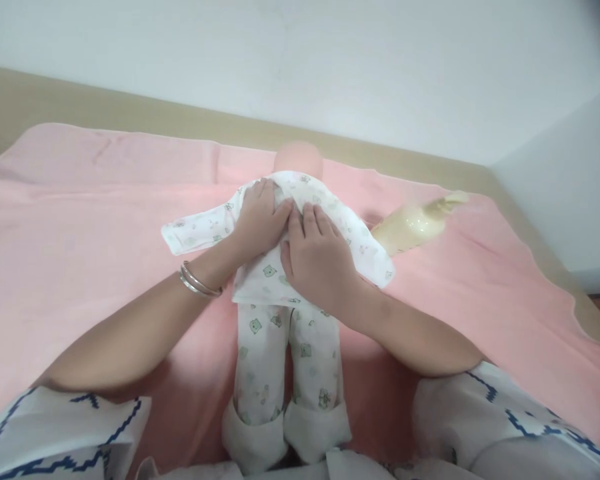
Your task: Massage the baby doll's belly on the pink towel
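Observation:
A baby doll lies on its back or front, I cannot tell which, its bald head (299, 159) pointing away from me. It wears a white long-sleeved top (265, 273) with small green animal prints, its sleeves stretched out to both sides, and matching trousers (263, 340). My left hand (260, 217), with two silver bangles (196, 280) at the wrist, rests on the upper chest area of the top, thumb apart from the fingers. Beside it my right hand (323, 257) lies flat on the cloth, fingers stretched out. The fingertips of both hands nearly meet at the middle.
A pink blanket (80, 280) spreads under the doll over a beige surface (130, 110), with a pale wall (380, 73) behind. Right of the doll lies a shiny, pale yellow, translucent object (415, 223) with a narrow end. White cuffs (257, 437) end the trouser legs near me.

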Demonstrator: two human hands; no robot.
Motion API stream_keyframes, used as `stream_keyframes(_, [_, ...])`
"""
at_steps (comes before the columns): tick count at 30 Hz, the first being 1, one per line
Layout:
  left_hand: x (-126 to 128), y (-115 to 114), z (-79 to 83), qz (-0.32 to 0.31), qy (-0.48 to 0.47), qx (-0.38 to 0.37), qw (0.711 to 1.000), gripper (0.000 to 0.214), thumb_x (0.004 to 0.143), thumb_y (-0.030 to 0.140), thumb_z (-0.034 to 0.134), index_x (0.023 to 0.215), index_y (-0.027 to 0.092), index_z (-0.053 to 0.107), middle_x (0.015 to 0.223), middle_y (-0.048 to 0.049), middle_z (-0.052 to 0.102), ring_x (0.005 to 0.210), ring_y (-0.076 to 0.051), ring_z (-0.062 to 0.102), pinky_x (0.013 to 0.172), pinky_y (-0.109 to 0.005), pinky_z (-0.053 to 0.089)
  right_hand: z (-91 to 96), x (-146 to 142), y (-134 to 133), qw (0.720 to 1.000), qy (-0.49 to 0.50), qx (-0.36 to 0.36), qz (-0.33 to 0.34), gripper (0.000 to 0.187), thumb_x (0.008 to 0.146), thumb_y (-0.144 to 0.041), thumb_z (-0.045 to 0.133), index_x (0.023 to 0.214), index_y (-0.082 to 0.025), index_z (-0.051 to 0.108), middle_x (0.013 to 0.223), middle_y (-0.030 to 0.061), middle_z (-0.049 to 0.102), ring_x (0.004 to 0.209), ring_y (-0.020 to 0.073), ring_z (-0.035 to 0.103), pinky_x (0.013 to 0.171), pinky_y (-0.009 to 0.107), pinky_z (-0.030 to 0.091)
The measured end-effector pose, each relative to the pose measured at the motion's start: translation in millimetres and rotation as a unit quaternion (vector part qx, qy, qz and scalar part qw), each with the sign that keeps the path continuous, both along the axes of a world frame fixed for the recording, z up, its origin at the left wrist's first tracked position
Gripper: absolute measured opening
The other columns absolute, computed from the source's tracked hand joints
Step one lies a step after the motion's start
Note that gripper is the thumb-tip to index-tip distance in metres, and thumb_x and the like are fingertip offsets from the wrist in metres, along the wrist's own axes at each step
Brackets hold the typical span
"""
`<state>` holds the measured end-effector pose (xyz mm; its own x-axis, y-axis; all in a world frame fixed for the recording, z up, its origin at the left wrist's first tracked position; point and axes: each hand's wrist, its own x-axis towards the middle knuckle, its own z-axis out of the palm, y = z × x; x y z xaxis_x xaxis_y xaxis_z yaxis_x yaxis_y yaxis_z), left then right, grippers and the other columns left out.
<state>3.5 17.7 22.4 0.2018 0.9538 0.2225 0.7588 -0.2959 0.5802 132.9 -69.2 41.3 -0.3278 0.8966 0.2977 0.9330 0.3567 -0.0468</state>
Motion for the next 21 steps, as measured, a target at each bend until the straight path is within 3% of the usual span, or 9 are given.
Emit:
stream_keyframes(4, [1,-3,-1.4,0.006,0.006,0.007,1.0,0.041,0.098,0.035,0.035,0.122,0.012,0.058,0.129,-0.0181,0.063,0.131,-0.034,0.051,0.119,-0.054,0.038,2.3,11,29,0.997,0.07,-0.016,-0.032,0.049,0.1,-0.025,0.034,0.139,-0.005,0.056,0.145,0.0216,0.06,0.139,0.0355,0.052,0.117,0.055,0.041])
stream_keyframes(9, [3,-7,4.3,0.029,0.002,-0.024,0.999,0.044,0.097,0.038,0.036,0.123,0.011,0.06,0.129,-0.0191,0.064,0.13,-0.033,0.052,0.118,-0.051,0.04,5.9,28,65,0.988,0.084,-0.09,-0.098,0.04,0.101,-0.038,0.035,0.107,-0.011,0.064,0.106,0.0195,0.07,0.104,0.0358,0.063,0.098,0.053,0.049])
stream_keyframes(13, [4,-7,4.9,0.032,0.01,-0.025,0.999,0.046,0.098,0.039,0.035,0.124,0.01,0.06,0.127,-0.0195,0.065,0.128,-0.034,0.054,0.116,-0.052,0.041,1.4,30,68,0.99,0.078,-0.067,-0.096,0.037,0.101,-0.038,0.033,0.103,-0.013,0.06,0.101,0.018,0.067,0.096,0.0333,0.061,0.088,0.048,0.049])
stream_keyframes(21, [4,-6,1.8,0.039,0.005,-0.009,0.999,0.039,0.097,0.039,0.038,0.117,0.015,0.062,0.115,-0.0159,0.067,0.122,-0.033,0.056,0.112,-0.052,0.044,-7.1,30,68,0.991,0.094,-0.03,-0.093,0.033,0.1,-0.04,0.036,0.099,-0.017,0.059,0.095,0.014,0.065,0.089,0.0293,0.059,0.082,0.045,0.048])
